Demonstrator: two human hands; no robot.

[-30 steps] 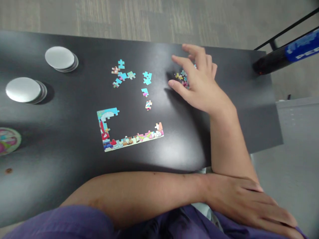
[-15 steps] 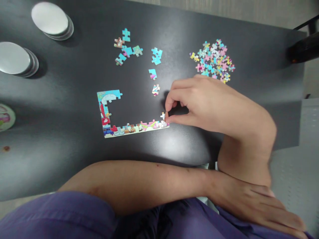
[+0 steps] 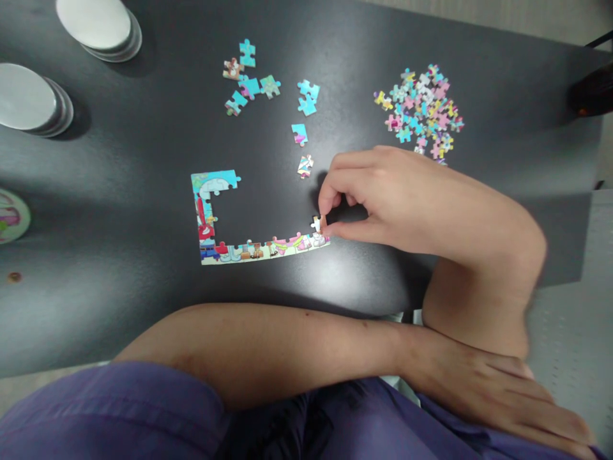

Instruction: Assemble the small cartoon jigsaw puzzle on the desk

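Note:
Between the thumb and forefinger of my right hand [image 3: 364,191] is a small puzzle piece [image 3: 316,223], pinched at the right end of the joined puzzle border [image 3: 258,252]. That border forms a left side, a bottom row and a short stretch of the top. My fingers partly cover the piece, so I cannot tell whether it is locked in. My left hand [image 3: 498,390] lies flat with its fingers stretched out, across my lap at lower right, holding nothing. Just above the pinching fingers sits a loose white patterned piece [image 3: 305,167].
A heap of mixed puzzle pieces [image 3: 424,108] lies at upper right. Several loose blue pieces [image 3: 249,86] are spread at upper middle. Two stacks of round tins [image 3: 93,25] stand at upper left, and a round printed lid [image 3: 12,217] is at the left edge of the dark table [image 3: 119,255].
The view has shifted slightly, so the things on the table appear a little further right. My right hand keeps its pinch at the border's right end; my left hand stays in place.

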